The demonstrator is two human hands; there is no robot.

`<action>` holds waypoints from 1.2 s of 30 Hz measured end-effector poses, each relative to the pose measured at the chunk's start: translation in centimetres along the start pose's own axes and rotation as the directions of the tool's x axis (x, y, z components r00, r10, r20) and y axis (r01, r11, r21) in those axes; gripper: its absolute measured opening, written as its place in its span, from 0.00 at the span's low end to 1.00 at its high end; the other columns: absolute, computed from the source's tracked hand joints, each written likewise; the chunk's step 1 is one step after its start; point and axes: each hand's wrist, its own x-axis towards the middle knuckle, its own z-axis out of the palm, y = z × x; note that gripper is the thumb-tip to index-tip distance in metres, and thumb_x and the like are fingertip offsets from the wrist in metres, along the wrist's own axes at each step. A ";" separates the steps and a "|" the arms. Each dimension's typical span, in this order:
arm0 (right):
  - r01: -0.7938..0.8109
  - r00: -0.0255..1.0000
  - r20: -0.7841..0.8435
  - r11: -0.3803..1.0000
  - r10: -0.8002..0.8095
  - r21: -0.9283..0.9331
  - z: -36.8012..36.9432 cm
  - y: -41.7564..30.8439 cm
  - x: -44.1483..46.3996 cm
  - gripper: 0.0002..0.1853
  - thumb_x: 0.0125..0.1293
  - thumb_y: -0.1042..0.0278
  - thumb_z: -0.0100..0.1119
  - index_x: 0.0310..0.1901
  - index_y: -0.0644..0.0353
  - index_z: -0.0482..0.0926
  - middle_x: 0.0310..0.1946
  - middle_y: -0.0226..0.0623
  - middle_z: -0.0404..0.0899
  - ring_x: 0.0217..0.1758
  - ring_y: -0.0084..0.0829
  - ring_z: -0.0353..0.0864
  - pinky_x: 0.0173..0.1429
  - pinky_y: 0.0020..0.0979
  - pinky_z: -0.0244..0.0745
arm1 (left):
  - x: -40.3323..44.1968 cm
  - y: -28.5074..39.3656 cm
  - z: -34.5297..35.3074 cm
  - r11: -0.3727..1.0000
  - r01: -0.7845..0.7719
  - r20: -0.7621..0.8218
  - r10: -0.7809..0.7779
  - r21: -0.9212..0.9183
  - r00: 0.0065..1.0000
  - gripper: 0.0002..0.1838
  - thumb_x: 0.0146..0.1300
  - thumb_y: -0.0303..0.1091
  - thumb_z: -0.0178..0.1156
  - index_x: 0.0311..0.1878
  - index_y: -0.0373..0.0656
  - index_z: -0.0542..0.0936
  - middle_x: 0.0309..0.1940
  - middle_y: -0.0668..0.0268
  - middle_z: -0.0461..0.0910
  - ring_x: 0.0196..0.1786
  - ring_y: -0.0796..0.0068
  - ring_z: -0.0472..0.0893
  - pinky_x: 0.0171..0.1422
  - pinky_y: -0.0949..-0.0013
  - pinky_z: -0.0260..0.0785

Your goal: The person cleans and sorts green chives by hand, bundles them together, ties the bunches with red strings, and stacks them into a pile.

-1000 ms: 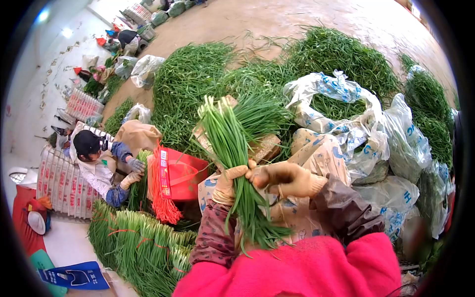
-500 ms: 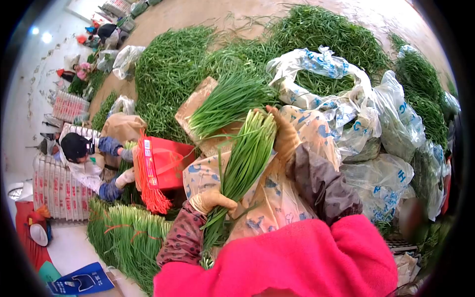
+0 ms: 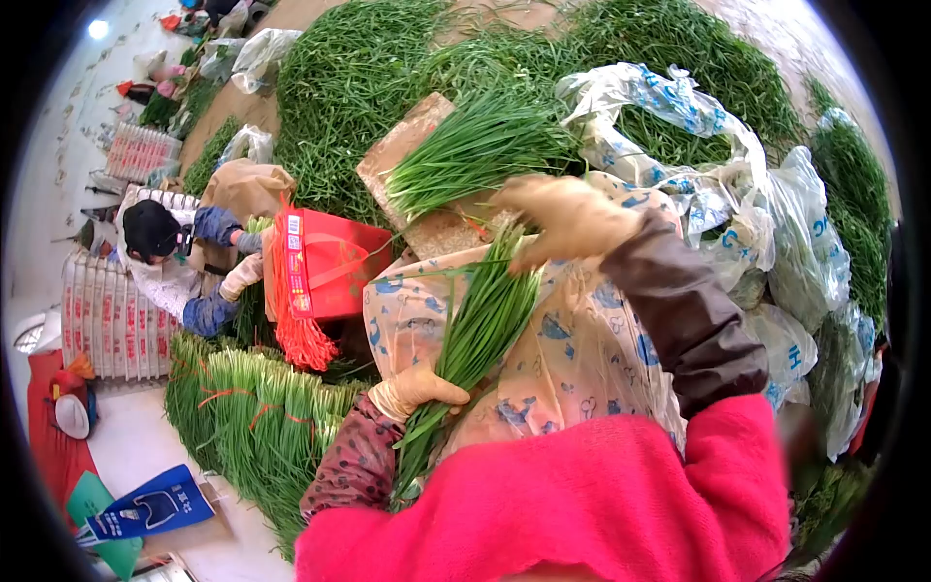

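My left hand [image 3: 417,391], in a pale glove, is closed around the lower, leafy part of a bunch of green chives [image 3: 485,325]. The bunch slants up and away over my lap, its pale ends pointing toward my right hand. Slightly blurred, my gloved right hand [image 3: 567,218] hovers by those ends with its fingers apart. A patterned plastic apron [image 3: 543,373] covers my lap under the bunch. Just beyond, a loose pile of chives [image 3: 475,150] lies on a worn board [image 3: 396,199].
A red box [image 3: 335,276] with orange ties [image 3: 303,341] hanging on it stands at the left. Tied chive bundles [image 3: 257,412] are below it. Loose green heaps [image 3: 339,121] lie behind, plastic bags [image 3: 810,242] at the right. Another person [image 3: 170,262] works at the left.
My right hand has come off the pale ends of the bunch and its fingers have spread. My left hand keeps its hold. The view has shifted slightly.
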 end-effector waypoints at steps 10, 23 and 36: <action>-0.202 0.958 0.249 0.950 0.142 0.236 9.6 -3.9 4.1 0.20 0.61 0.58 0.53 0.54 0.51 0.79 0.42 0.47 0.82 0.46 0.46 0.82 0.50 0.42 0.76 | 1.5 -1.7 -0.4 0.866 -0.080 -0.153 0.177 0.494 0.972 0.31 0.43 0.22 0.68 0.55 0.36 0.73 0.42 0.65 0.79 0.43 0.74 0.78 0.47 0.70 0.72; -0.699 0.490 -0.267 0.557 0.830 0.449 4.1 2.6 1.0 0.27 0.68 0.48 0.52 0.58 0.62 0.68 0.50 0.48 0.78 0.52 0.41 0.78 0.57 0.40 0.73 | -1.9 -6.9 -4.0 0.819 -0.460 -0.417 0.572 0.344 0.706 0.38 0.49 0.15 0.65 0.66 0.40 0.63 0.48 0.54 0.79 0.31 0.70 0.80 0.36 0.66 0.75; -0.212 0.976 0.180 -0.719 -0.123 0.662 11.8 0.2 -0.2 0.43 0.60 0.28 0.51 0.59 0.65 0.72 0.50 0.44 0.79 0.55 0.37 0.78 0.61 0.41 0.72 | -0.2 0.4 -1.9 0.897 -0.344 -0.069 0.376 0.278 0.924 0.71 0.41 0.45 0.79 0.77 0.49 0.33 0.76 0.56 0.44 0.74 0.60 0.55 0.74 0.61 0.51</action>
